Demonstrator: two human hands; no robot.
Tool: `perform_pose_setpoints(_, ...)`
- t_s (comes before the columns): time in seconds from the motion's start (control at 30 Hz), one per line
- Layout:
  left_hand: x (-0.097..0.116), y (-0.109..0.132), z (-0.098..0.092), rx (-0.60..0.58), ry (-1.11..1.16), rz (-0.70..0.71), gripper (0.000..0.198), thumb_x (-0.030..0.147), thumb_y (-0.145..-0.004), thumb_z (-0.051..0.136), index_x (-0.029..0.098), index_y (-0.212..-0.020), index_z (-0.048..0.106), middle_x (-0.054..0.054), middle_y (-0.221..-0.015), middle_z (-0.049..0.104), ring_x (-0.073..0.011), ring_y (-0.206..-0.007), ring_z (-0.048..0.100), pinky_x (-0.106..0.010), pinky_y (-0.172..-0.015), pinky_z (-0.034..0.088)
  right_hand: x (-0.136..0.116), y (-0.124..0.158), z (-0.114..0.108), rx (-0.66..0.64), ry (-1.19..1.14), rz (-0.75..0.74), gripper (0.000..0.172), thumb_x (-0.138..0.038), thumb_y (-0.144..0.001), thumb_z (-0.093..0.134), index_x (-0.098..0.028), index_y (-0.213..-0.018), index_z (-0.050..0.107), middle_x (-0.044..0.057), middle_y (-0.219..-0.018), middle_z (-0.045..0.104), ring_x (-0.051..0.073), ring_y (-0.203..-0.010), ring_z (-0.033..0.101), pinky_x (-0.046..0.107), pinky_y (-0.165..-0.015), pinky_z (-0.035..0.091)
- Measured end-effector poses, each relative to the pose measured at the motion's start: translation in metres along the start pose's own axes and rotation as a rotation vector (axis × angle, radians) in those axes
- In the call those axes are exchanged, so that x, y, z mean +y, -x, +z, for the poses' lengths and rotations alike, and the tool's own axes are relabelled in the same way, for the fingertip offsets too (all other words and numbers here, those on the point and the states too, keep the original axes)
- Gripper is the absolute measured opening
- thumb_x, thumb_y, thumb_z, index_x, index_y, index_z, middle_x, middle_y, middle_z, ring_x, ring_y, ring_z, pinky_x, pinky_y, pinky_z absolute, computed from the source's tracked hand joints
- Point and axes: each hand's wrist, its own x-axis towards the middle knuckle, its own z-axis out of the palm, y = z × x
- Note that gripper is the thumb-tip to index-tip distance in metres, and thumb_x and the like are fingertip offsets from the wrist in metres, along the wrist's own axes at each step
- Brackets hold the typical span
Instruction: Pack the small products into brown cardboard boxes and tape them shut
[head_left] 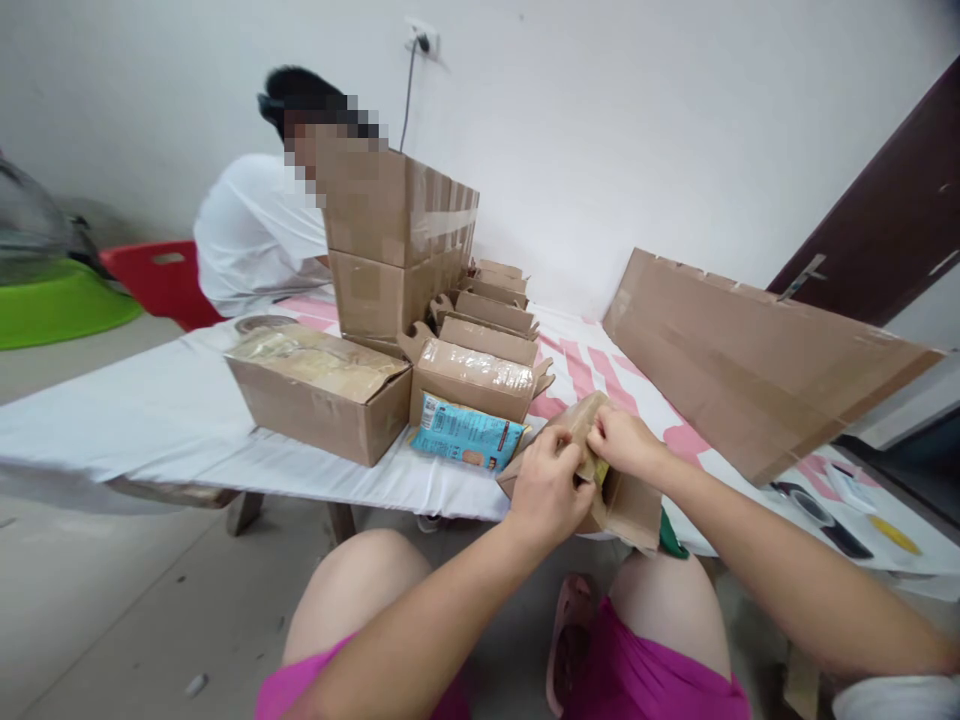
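A small brown cardboard box (626,505) rests at the near edge of the low table (150,420), tipped toward me. My left hand (546,488) grips its top flap with curled fingers. My right hand (626,442) pinches the same flap from the other side. A strip of yellowish tape or packet shows between the two hands. A blue snack packet (465,433) lies flat just left of the box.
Taped cartons (322,390) and a row of small open boxes (480,345) fill the table's middle; two stacked cartons (394,245) stand behind. A person in white sits at the far side. Flat cardboard sheets (742,350) lean at right. Tape rolls (806,505) lie at the right.
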Motion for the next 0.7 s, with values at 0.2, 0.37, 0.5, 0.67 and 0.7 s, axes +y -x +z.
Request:
perform_pose_setpoints(0.2,0.001,0.002,0.000,-0.006,-0.013,0.003,0.021,0.011,-0.063,0.061,0.019,-0.081,0.056,-0.009,-0.104,0.054,-0.0230,-0.096,0.056,-0.038,-0.084,0.050,0.017,-0.004,0.009,-0.085,-0.405,0.105,0.009,-0.020,-0.076,0.048,-0.019,-0.066,0.049,0.002,-0.062,0.060,0.013,-0.057,0.055,0.022,-0.052,0.038)
perform_pose_setpoints(0.37,0.003,0.004,0.000,0.010,-0.033,0.041,0.021,0.011,-0.062,0.062,0.018,-0.081,0.058,-0.010,-0.104,0.054,-0.0233,-0.094,0.056,-0.038,-0.083,0.050,0.028,0.000,-0.004,-0.226,-0.873,0.224,0.008,-0.022,-0.080,0.042,-0.019,-0.077,0.049,0.000,-0.065,0.060,0.011,-0.054,0.057,0.021,-0.052,0.045)
perform_pose_setpoints(0.5,0.005,0.005,0.000,0.006,-0.045,0.059,0.021,0.011,-0.063,0.061,0.018,-0.082,0.058,-0.010,-0.105,0.054,-0.0233,-0.094,0.056,-0.038,-0.083,0.050,0.023,-0.001,-0.009,-0.215,-0.805,0.215,0.022,-0.037,-0.084,0.044,-0.019,-0.071,0.048,-0.002,-0.062,0.054,0.009,-0.053,0.050,0.021,-0.050,0.040)
perform_pose_setpoints(0.67,0.006,0.005,-0.001,-0.001,-0.054,0.037,0.021,0.010,-0.063,0.062,0.018,-0.081,0.057,-0.010,-0.105,0.053,-0.0244,-0.097,0.055,-0.039,-0.085,0.050,0.021,-0.004,0.005,-0.109,-0.408,0.000,0.023,-0.030,-0.080,0.050,-0.020,-0.060,0.042,-0.004,-0.055,0.048,0.010,-0.053,0.043,0.022,-0.050,0.030)
perform_pose_setpoints(0.7,0.005,0.005,-0.001,-0.003,-0.050,0.026,0.020,0.011,-0.063,0.062,0.018,-0.081,0.057,-0.010,-0.105,0.053,-0.0243,-0.097,0.055,-0.039,-0.085,0.050,0.021,-0.004,0.008,-0.101,-0.401,-0.002,0.022,-0.028,-0.080,0.048,-0.020,-0.060,0.042,-0.004,-0.056,0.048,0.010,-0.054,0.043,0.023,-0.051,0.030)
